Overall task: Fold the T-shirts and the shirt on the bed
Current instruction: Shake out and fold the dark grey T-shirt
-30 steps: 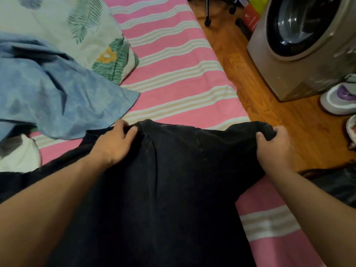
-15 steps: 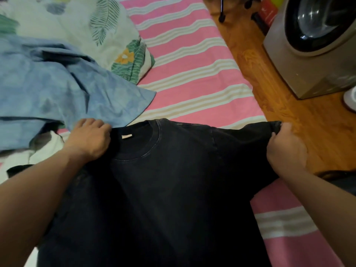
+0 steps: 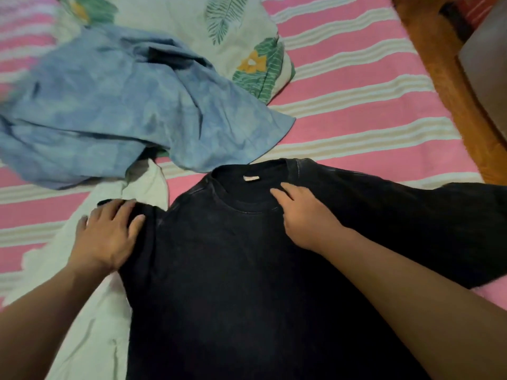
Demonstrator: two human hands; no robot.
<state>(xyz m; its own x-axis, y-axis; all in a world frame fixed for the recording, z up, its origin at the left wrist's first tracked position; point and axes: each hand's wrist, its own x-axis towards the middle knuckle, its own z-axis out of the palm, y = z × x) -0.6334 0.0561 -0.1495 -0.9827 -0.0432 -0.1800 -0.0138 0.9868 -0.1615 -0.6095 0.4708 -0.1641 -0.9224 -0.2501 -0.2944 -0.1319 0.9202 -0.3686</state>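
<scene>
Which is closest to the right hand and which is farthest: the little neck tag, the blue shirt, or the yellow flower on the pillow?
From the right hand, in the head view:
1. Neck tag, just beyond the fingertips, inside the black T-shirt's collar.
2. Blue shirt, crumpled, up-left.
3. Yellow flower, on the pillow, farthest back.

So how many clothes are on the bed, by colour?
Black: 1, the black T-shirt
Blue: 1, the blue garment
White: 1, the white garment
Total: 3 clothes
</scene>
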